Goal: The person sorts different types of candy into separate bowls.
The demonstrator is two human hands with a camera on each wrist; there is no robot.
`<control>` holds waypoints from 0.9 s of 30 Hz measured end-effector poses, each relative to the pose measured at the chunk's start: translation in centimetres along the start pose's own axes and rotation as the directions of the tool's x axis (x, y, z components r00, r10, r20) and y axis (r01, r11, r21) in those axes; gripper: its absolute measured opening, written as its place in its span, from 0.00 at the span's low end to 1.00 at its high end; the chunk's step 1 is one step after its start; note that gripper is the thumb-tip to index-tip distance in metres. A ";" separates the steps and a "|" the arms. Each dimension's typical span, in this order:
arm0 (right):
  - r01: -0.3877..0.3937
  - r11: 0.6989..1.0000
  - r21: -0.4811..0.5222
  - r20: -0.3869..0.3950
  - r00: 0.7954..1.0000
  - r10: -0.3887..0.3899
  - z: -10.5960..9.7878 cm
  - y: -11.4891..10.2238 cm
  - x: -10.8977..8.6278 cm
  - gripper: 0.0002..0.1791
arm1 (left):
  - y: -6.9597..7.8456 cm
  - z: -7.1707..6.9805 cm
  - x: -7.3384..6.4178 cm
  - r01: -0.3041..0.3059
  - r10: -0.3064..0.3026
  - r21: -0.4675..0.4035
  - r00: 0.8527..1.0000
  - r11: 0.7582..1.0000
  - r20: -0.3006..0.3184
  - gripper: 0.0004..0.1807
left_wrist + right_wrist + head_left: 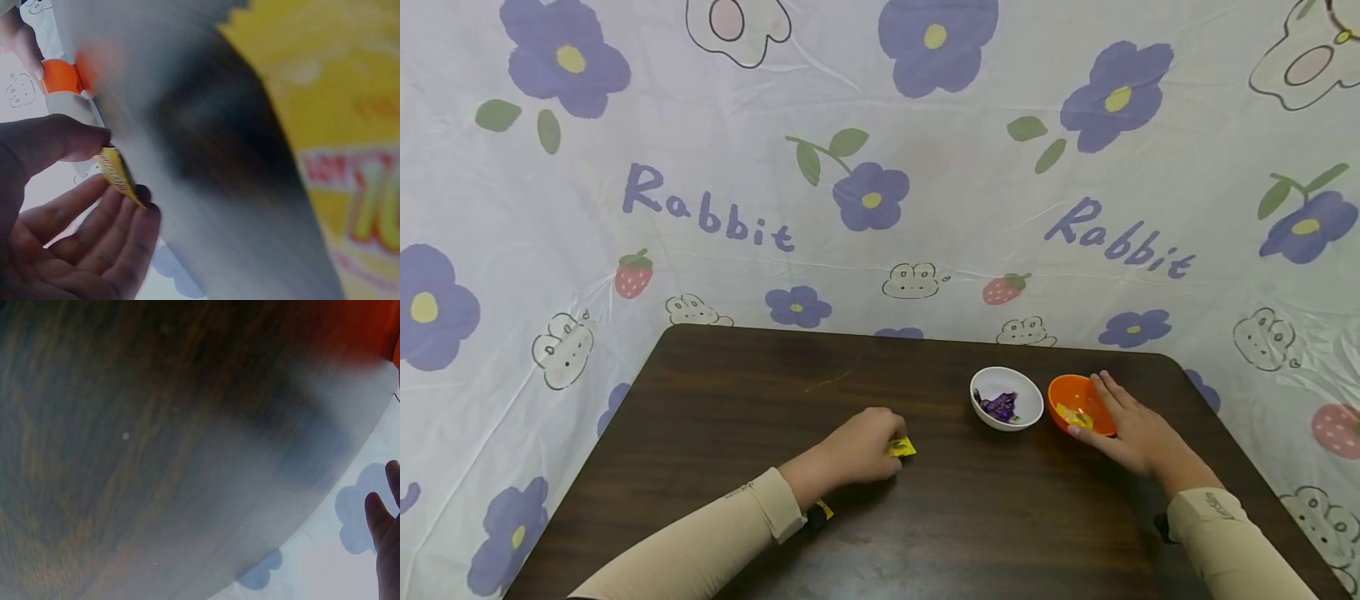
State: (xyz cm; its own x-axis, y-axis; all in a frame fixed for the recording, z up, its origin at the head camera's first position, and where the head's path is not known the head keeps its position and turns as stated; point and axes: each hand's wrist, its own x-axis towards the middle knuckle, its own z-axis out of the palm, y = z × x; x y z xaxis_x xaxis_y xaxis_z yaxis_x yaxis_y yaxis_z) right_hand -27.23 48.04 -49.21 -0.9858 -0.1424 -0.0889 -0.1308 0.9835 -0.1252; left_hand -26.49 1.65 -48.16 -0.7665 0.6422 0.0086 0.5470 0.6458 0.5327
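My left hand (pixel 861 446) pinches a yellow wrapped candy (pixel 901 447) between thumb and fingertips, low above the table's middle. The same candy (pixel 119 170) shows printed lettering in the left wrist view. My right hand (pixel 1138 433) rests against an orange bowl (pixel 1101 411), fingers stretched along its right rim and thumb at the near rim. Inside that bowl lies yellow wrapped candy (pixel 1073 416). Beside it on the left, a white bowl (pixel 1032 403) contains purple wrapped candy (pixel 1000 407). The right wrist view catches only some right-hand fingers (pixel 379 519) at its edge.
Another yellow wrapper (pixel 826 509) lies on the dark wooden table (pixel 715 417), partly hidden by my left sleeve; a yellow wrapper (pixel 344 125) looms large in the left wrist view. A patterned cloth (pixel 955 192) hangs behind and around the table.
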 end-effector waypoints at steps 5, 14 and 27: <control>-0.004 1.000 0.011 -0.002 1.000 0.004 0.0 -0.2 0.0 0.60 | 0.7 0.2 0.5 -0.071 0.070 -0.022 0.997 0.997 -0.041 0.16; -0.020 1.000 0.010 -0.006 1.000 0.020 -0.3 -0.6 -0.2 0.61 | 2.3 -0.3 2.4 -0.150 0.147 -0.023 0.986 0.988 -0.082 0.16; -0.019 0.999 0.026 -0.011 1.000 0.019 -0.1 -0.4 0.0 0.60 | 5.0 0.1 5.1 -0.227 0.224 -0.032 0.971 0.973 -0.084 0.18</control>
State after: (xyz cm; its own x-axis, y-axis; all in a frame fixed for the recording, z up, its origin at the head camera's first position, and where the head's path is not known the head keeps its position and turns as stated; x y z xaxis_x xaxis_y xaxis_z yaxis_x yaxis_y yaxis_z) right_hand -27.16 47.70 -49.05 -0.9893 -0.1222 -0.0801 -0.1093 0.9827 -0.1492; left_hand -27.63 8.16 -45.52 -0.6497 0.7338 0.1984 0.6959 0.4691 0.5438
